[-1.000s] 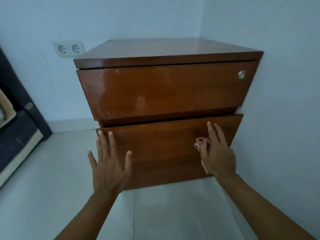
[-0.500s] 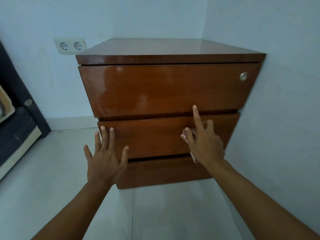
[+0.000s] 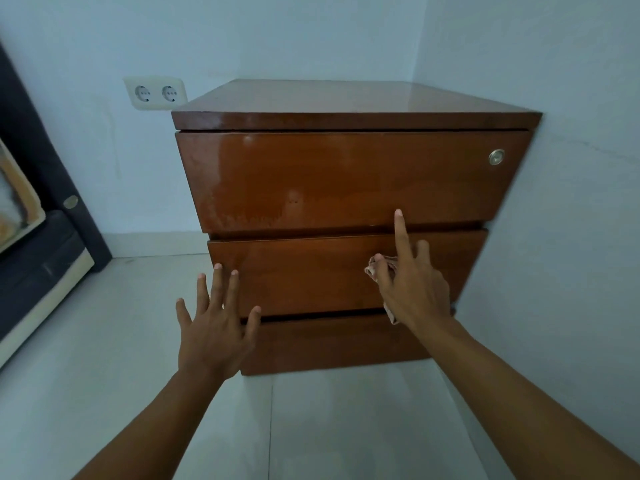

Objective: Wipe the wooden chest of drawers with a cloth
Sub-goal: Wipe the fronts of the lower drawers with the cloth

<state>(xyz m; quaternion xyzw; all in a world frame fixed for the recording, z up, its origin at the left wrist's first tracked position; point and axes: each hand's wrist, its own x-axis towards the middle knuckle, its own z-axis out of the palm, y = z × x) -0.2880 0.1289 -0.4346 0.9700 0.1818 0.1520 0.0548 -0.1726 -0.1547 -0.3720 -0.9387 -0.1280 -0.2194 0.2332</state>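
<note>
Clutching cloth [image 3: 378, 265] — right hand [image 3: 414, 292], left hand [image 3: 213, 336] fingers splayed

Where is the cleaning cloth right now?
The cloth is bunched under the right hand, against the middle drawer of the chest, right of centre in the head view.

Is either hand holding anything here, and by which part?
The right hand bunches a small pinkish cloth under its palm; the exact hold is hidden. The left hand holds nothing.

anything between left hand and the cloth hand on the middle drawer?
Head view: bare middle drawer front between left hand and right hand holding the cloth.
</note>
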